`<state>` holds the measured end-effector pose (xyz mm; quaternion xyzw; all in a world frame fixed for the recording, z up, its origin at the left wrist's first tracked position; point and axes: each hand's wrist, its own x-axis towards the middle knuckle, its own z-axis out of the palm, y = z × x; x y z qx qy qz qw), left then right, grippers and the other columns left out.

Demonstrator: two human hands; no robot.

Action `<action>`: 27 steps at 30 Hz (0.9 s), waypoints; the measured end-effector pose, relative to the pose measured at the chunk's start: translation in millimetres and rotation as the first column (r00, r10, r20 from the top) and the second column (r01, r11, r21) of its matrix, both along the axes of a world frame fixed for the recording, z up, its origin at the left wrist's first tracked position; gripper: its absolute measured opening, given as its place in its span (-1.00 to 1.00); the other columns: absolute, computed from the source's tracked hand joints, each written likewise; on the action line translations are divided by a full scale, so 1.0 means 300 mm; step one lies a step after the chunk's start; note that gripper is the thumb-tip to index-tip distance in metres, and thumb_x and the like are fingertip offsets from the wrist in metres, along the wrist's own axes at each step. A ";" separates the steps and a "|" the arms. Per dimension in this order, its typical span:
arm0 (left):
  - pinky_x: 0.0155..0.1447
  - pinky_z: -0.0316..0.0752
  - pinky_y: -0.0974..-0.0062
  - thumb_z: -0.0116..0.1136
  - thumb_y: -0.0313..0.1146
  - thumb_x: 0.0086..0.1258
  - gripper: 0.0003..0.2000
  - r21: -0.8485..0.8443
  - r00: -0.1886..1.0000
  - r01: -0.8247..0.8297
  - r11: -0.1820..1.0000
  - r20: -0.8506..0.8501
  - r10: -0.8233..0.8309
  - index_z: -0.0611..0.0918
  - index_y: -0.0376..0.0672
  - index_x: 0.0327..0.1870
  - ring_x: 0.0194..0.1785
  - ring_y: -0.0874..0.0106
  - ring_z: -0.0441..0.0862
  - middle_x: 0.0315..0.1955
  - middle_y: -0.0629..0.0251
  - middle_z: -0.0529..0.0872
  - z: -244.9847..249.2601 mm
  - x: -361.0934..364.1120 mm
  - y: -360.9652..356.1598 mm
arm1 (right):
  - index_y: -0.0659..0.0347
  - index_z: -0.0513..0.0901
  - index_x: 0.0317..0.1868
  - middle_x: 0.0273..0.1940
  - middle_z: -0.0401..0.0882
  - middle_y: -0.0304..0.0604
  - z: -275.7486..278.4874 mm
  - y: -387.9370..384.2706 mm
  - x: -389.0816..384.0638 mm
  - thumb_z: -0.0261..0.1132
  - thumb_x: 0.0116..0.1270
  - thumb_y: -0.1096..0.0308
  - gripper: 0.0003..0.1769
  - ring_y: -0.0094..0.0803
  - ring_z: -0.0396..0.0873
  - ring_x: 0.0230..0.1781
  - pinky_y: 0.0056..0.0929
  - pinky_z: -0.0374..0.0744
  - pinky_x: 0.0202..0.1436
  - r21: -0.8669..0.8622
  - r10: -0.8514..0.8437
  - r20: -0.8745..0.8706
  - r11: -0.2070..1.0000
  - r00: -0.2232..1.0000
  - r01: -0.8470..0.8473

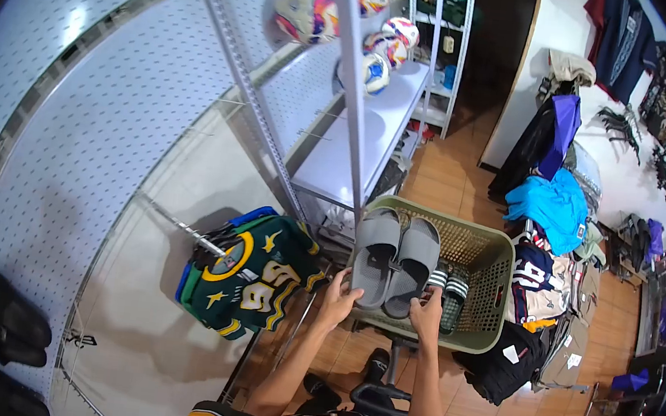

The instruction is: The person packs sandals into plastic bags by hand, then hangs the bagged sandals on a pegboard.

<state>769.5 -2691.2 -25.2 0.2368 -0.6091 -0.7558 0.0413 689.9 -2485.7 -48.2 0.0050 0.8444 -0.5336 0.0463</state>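
Note:
A pair of grey slide sandals [394, 263] is held side by side over an olive plastic basket [483, 332]. My left hand [338, 297] grips the outer edge of the left sandal near its heel, thumb on top. At the heel of the other sandal, my right hand [426, 311] pinches its outer edge. Below them in the basket lies another pair of slides [453, 292] with black and white stripes, partly hidden by the grey pair and my right hand.
Green and yellow jerseys [263, 278] hang from a rail on the left. Soccer balls [306, 9] sit on a metal shelf [355, 157] ahead. Black slides [4, 314] hang at far left. Folded clothes [547, 273] are piled right of the basket.

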 end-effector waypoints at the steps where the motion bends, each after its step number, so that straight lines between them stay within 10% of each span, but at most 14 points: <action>1: 0.20 0.47 0.45 0.18 -0.54 0.36 -0.38 -0.051 0.999 -0.032 0.998 -0.010 0.031 0.24 -0.27 0.43 0.16 0.38 0.57 0.14 0.09 0.61 0.083 0.050 -0.016 | 0.34 0.35 0.06 -0.39 0.52 0.01 0.089 -0.025 0.038 0.24 0.18 0.48 -0.57 -0.12 0.56 -0.37 -0.24 0.54 -0.15 -0.021 0.034 -0.046 0.999 0.998 -0.035; 10: 0.15 0.53 0.50 0.22 -0.59 0.37 -0.34 -0.194 0.876 -0.266 0.944 -0.458 0.153 0.17 -0.27 0.45 0.11 0.43 0.59 0.09 0.10 0.57 0.449 0.507 -0.282 | 0.43 0.40 0.08 -0.16 0.59 0.12 0.592 -0.360 0.368 0.20 0.20 0.57 -0.59 -0.17 0.61 -0.22 -0.31 0.55 -0.05 -0.196 0.223 -0.298 0.938 0.928 -0.288; 27: 0.04 0.56 0.56 0.28 -0.55 0.35 -0.28 -0.370 0.562 -0.766 0.525 -0.782 0.268 0.19 -0.28 0.50 0.07 0.42 0.62 0.01 0.18 0.59 1.008 0.898 -0.485 | 0.32 0.48 0.26 0.02 0.62 -0.01 1.132 -0.912 0.477 0.09 0.24 0.66 -0.47 -0.41 0.56 -0.07 -0.48 0.62 -0.13 -0.318 0.373 -0.758 0.504 0.535 -0.803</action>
